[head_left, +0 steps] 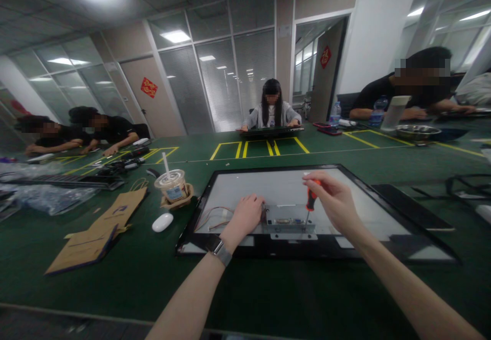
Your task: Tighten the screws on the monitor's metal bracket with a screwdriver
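A flat display panel (238,186) with a black frame lies on the green table in front of me. Near its front edge sits a metal bracket box (286,214) with connector ports along its side. My right hand (333,194) grips the handle of a red and black screwdriver (310,197), held nearly upright, its tip down at the right part of the bracket box. My left hand (247,214) rests at the box's left end, fingers curled against it; the fingertips are partly hidden. Thin wires (217,220) lie on the panel left of this hand.
Left of the panel are a drink cup (171,184) in a cardboard holder, a white mouse (162,222) and brown paper bags (103,227). A dark flat slab (410,207) lies to the right. Across the table a person (271,107) handles another panel; others sit at both sides.
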Action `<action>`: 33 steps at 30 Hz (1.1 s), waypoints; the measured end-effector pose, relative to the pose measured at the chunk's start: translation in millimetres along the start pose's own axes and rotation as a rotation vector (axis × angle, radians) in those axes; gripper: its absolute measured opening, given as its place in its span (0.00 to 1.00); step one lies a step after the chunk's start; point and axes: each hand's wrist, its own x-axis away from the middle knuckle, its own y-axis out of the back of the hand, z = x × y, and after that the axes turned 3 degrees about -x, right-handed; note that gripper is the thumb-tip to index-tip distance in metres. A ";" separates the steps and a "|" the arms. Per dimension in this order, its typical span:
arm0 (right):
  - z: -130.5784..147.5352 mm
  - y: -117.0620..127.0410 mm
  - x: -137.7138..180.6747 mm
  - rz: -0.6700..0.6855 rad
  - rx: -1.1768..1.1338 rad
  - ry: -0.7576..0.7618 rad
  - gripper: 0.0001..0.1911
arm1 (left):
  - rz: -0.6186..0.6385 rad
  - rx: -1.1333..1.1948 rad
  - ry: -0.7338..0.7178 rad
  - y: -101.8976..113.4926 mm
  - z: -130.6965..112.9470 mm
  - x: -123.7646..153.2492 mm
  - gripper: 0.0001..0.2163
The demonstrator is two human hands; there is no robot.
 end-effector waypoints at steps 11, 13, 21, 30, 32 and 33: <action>7.6 -2.4 6.4 0.123 0.119 0.106 0.15 | 0.016 -0.014 -0.001 2.6 -1.6 -0.2 0.13; 6.7 -3.4 6.2 0.113 0.176 0.157 0.11 | 0.004 -0.019 -0.002 1.3 -1.2 -0.1 0.13; 11.7 -3.5 6.2 0.082 0.230 0.214 0.08 | 0.008 -0.007 -0.005 1.4 -1.2 -0.1 0.13; 9.3 -4.1 5.5 0.064 0.231 0.241 0.03 | 0.011 0.008 0.007 2.4 -1.4 0.6 0.13; 10.5 -4.1 5.5 0.063 0.238 0.243 0.05 | 0.026 -0.008 0.008 2.4 -1.6 0.2 0.13; 11.6 -4.1 5.8 0.061 0.240 0.235 0.07 | 0.030 -0.015 0.006 2.5 -1.6 0.1 0.13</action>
